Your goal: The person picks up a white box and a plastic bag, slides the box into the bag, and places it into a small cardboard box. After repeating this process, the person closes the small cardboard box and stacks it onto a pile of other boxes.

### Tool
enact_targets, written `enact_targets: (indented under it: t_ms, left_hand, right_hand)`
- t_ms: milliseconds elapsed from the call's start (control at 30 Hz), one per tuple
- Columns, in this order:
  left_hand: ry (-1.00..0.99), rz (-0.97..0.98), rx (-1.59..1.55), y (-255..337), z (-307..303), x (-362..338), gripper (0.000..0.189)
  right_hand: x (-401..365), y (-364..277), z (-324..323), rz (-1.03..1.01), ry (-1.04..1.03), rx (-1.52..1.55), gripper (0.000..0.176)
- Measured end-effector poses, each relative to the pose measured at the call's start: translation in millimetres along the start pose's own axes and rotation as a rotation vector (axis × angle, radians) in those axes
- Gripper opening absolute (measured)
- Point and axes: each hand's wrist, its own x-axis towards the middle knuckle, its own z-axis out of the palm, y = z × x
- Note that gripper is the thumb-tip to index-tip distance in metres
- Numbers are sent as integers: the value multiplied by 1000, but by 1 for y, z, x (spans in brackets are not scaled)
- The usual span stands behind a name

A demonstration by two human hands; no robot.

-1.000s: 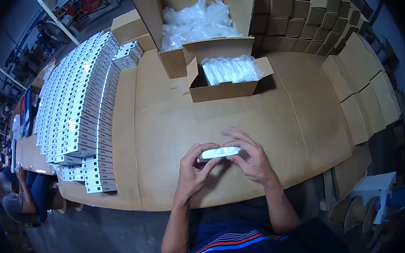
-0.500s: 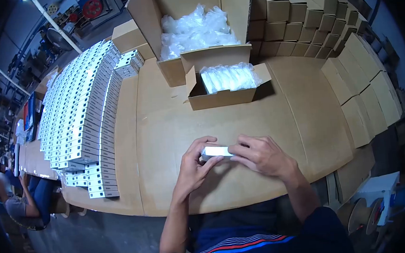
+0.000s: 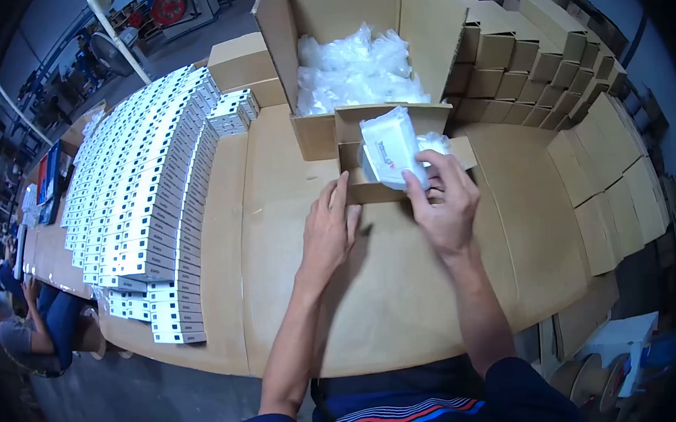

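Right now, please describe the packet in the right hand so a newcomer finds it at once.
Far across the table stands a large open carton with clear plastic inside. In front of it, at a small open carton, the right hand holds the white packet. Unlike the wrapped items in that carton, it is held up, its printed face showing.

We held 1 white, clear-wrapped packet [image 3: 391, 146] with dark print, tilted at the small open brown carton [image 3: 374, 194].

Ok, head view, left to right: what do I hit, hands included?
Seated person → stacked white boxes → left hand → wrapped packet → right hand → brown cartons at the table's right edge.
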Motion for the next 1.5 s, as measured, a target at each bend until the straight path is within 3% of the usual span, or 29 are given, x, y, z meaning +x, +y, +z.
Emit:
enact_targets:
  t_ms: [200, 467, 667, 933, 1033, 1067, 1200, 1233, 1300, 1367, 1500]
  left_hand:
    - [14, -18, -61, 0, -3, -3, 67]
    - [-34, -32, 28, -6, -5, -2, 73]
    - [-10, 23, 78, -13, -3, -1, 73]
    - [-71, 85, -19, -20, -28, 2, 69]
    - [53, 38, -17, -42, -51, 6, 68]
    - [86, -19, -28, -54, -60, 11, 67]
    - [253, -77, 120, -124, -96, 52, 64]
    - [304, -51, 158, -150, -100, 66, 65]
    - [346, -110, 178, -174, -110, 96, 65]
    - [409, 36, 212, -220, -106, 128, 59]
    - [426, 70, 279, -245, -105, 157, 54]
  right_hand:
    - [-3, 15, 54, -33, -21, -102, 29]
    - [-2, 39, 67, -56, -180, -331, 27]
    - [2, 36, 81, 114, -329, -471, 17]
    - [0, 37, 93, 197, -432, -607, 12]
    - [5, 26, 85, 217, -502, -613, 15]
    - [10, 19, 83, 291, -556, -604, 17]
    - [42, 6, 93, 3, -359, -388, 26]
    - [52, 0, 108, 50, -360, -207, 30]
    - [63, -25, 152, 153, -362, 154, 38]
    - [66, -42, 206, 298, -429, 391, 46]
    - [55, -10, 326, 181, -344, 350, 62]
